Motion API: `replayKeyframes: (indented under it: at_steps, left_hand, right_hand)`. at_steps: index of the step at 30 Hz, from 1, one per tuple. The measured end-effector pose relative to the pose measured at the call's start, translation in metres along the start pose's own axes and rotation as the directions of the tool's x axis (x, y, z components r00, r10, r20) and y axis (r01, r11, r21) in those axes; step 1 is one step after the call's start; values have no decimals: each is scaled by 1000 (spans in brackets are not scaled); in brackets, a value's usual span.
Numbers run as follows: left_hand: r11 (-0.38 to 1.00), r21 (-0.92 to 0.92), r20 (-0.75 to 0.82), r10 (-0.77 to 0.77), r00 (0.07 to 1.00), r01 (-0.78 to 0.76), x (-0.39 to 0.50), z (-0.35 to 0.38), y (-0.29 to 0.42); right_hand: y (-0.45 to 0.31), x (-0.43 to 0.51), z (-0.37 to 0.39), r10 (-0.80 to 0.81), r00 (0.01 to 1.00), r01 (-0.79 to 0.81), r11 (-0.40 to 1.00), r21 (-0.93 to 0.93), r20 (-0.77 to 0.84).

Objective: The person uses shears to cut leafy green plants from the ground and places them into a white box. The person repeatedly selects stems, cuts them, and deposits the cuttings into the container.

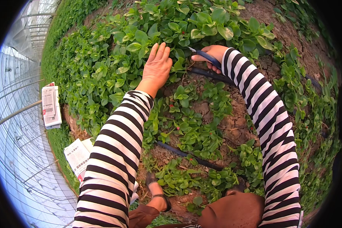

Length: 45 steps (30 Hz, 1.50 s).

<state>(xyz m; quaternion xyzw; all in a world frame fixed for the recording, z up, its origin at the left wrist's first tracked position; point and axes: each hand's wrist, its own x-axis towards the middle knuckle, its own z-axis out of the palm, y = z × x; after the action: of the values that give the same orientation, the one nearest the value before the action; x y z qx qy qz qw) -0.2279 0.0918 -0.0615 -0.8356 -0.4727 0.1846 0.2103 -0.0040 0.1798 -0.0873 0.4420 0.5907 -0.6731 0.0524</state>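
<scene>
My left hand (157,63) lies back-up against the green leafy plants (136,45), fingers stretched forward and slightly spread. Its palm is hidden, and I see nothing held in it. To its right, my right hand (212,56) grips dark blue-handled scissors (207,55). Their short metal tip points left toward the leaves, apart from my left hand. Some fingers are hidden behind the handle. A black irrigation pipe (206,73) runs just below my right hand. Small red flowers (183,32) show among the broad leaves, some of which are yellowed.
Another black pipe (188,154) crosses the cracked brown soil (236,125) among low plants. Folded newspapers (50,105) rest at the left, with more printed sheets (77,156) beside my left sleeve. Greenhouse film on metal ribs (20,142) curves along the left. My sandalled foot (156,193) is below.
</scene>
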Motion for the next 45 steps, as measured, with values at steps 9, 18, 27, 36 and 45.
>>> replayKeyframes:
  at_steps: [9,18,27,36,45]
  left_hand:
    - [996,-85,-43,11,999,-14,-5,11,-16]
    - [993,-109,-146,28,989,-44,-3,11,-11]
    - [991,-133,-147,11,989,-31,-8,12,-12]
    - [969,-242,-151,11,989,-48,-13,8,-23]
    - [906,-420,-339,-96,936,-59,-40,-2,-27]
  right_hand:
    - [32,-3,16,-46,998,55,977,204,-50]
    - [10,1,10,42,999,-43,998,48,11]
    - [21,1,17,-18,1000,19,991,135,-9]
    - [14,-10,19,-117,966,89,988,-128,-232]
    - [61,-61,29,-41,985,43,999,7,-168]
